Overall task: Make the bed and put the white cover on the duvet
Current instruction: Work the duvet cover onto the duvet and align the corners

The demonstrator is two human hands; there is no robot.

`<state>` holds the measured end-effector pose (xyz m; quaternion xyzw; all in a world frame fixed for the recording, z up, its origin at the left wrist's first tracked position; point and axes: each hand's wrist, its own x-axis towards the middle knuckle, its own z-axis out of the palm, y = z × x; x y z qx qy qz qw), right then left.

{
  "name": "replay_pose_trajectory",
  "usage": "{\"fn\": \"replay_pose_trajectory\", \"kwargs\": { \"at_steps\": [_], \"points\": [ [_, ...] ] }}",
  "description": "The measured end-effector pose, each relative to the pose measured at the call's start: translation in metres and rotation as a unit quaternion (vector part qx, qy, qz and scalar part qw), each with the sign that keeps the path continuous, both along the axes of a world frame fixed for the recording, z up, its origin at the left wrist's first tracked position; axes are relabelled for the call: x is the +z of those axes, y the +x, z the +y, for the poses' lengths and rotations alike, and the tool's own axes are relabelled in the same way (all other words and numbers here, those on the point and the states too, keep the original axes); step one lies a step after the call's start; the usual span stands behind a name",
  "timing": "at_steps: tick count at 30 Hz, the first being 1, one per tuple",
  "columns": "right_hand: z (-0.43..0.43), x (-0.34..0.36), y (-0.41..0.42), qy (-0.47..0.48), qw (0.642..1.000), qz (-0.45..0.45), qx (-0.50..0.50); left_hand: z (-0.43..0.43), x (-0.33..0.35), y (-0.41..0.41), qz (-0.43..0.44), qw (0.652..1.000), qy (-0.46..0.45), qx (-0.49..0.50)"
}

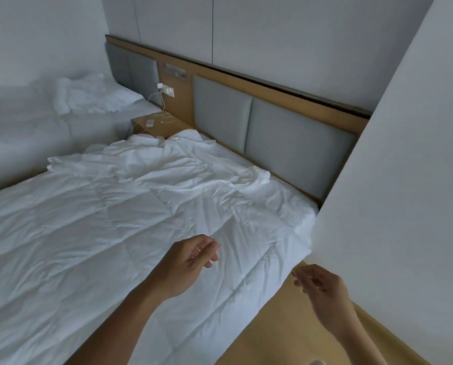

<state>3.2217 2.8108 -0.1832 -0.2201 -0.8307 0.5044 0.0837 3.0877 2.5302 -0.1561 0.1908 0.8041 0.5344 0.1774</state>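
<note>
A white quilted duvet [88,233] lies spread over the near bed, wrinkled, its edge hanging over the bed's right side. A thinner crumpled white cover [167,162] lies bunched across the head end, near the grey padded headboard [272,127]. My left hand [191,262] hovers above the duvet's right part with fingers loosely curled, holding nothing. My right hand [317,285] hangs beyond the bed's edge, over the floor, fingers relaxed and empty.
A white wall [404,180] juts in close on the right, leaving a narrow strip of tan floor [272,325]. A wooden nightstand [157,125] with a charger cable stands between the beds. A second bed [49,122] with rumpled white linen lies at the left.
</note>
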Motion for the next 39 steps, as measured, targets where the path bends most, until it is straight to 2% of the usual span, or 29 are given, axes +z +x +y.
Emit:
{"fn": "replay_pose_trajectory", "kwargs": {
  "at_steps": [7,11,20,24,29,31,32,36,37,39],
  "points": [
    [0.126,-0.014,-0.166,-0.017,0.994,0.008,0.104,0.105,-0.020,-0.092,-0.014,0.994,-0.023,0.110],
    [0.183,-0.009,-0.264,-0.016,0.982,-0.002,0.188,0.170,-0.021,-0.134,-0.041,0.980,-0.004,0.194],
    [0.219,-0.038,-0.441,-0.023,0.965,-0.026,0.259,0.258,-0.055,-0.261,-0.062,0.960,-0.079,0.263],
    [0.217,-0.077,-0.507,-0.008,0.971,-0.039,0.238,0.282,-0.119,-0.345,-0.109,0.937,-0.083,0.322],
    [0.215,-0.168,-0.594,-0.016,0.980,-0.053,0.190,0.327,-0.253,-0.473,-0.196,0.909,-0.056,0.363],
    [0.213,-0.213,-0.631,-0.002,0.983,-0.049,0.178,0.343,-0.306,-0.523,-0.239,0.884,0.004,0.401],
    [0.211,-0.237,-0.650,0.009,0.984,-0.053,0.170,0.349,-0.331,-0.549,-0.265,0.859,0.054,0.434],
    [0.201,-0.341,-0.719,0.070,0.984,-0.075,0.144,0.348,-0.404,-0.646,-0.353,0.676,0.283,0.581],
    [0.199,-0.362,-0.735,0.089,0.982,-0.071,0.153,0.346,-0.417,-0.664,-0.355,0.654,0.318,0.588],
    [0.193,-0.396,-0.756,0.129,0.972,-0.066,0.185,0.343,-0.441,-0.682,-0.344,0.637,0.353,0.593]
  ]
}}
